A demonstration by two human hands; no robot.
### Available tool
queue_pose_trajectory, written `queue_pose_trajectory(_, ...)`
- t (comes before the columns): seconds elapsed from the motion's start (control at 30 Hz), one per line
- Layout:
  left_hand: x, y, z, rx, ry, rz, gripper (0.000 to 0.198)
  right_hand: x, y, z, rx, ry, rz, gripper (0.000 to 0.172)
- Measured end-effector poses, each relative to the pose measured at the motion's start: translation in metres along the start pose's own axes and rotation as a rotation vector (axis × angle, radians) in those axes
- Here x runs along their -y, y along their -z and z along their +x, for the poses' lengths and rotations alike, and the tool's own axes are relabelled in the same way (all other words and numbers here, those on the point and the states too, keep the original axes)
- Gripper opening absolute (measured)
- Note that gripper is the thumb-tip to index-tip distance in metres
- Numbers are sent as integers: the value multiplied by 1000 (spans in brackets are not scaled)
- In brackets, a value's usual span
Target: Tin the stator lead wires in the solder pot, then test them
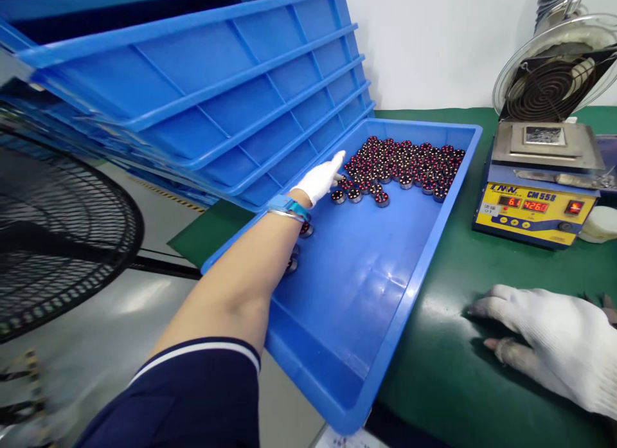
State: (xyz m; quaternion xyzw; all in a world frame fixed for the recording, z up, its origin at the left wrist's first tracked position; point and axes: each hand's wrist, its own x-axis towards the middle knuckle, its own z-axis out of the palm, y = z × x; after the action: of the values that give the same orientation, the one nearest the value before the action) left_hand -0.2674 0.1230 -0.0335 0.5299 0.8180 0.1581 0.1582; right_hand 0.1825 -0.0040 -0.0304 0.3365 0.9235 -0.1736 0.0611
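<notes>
My left hand [320, 180], in a white glove, reaches into a blue plastic tray [351, 274]. Its fingers are stretched out beside the left edge of a cluster of small round motor-like parts [407, 164], dark with pink and gold dots on top. Whether the fingertips touch a part is hard to see. A few more of these parts sit along the tray's left side, partly hidden by my forearm. On the green mat [448, 345], to the right of the tray, rests my right hand [554, 345], also gloved, thumb and fingers apart and nothing visible in it.
Blue trays [212, 88] lean in a tilted stack at the left. A black fan [62, 236] stands beside them. At the back right is a blue and yellow heating unit [535, 210] marked CM558, with lit displays and a metal-bladed tool [563, 178] lying across it.
</notes>
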Motion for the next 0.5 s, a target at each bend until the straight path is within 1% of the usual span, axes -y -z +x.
queue_pose_trajectory(0.03, 1, 3, -1, -6, -12, -16, 90, -1, -1, 0, -5, 0, -3, 28)
queue_pose_trajectory(0.1, 2, 5, -5, -31, -48, -22, 93, -1, -1, -1, -23, 9, -3, 29)
queue_pose_trajectory(0.17, 2, 1, -12, -45, -90, 7, 94, 0, 0, -1, -43, 15, 2, 30)
queue_pose_trajectory(0.2, 2, -4, -15, -35, -115, 30, 99, 1, 0, -2, -54, 18, 5, 31)
queue_pose_trajectory(0.3, -5, -25, -23, 22, -171, 115, 130, 5, 3, -1, -75, 23, 14, 31)
queue_pose_trajectory(0.33, -8, -33, -24, 32, -176, 142, 137, 7, 3, -1, -77, 25, 16, 30)
queue_pose_trajectory(0.37, -11, -39, -24, 34, -174, 166, 140, 7, 4, -1, -72, 29, 19, 29)
queue_pose_trajectory(0.43, -16, -49, -24, 16, -165, 202, 137, 8, 3, -1, -59, 39, 28, 27)
queue_pose_trajectory(0.5, -19, -54, -26, -18, -159, 222, 126, 8, 2, -1, -58, 46, 33, 26)
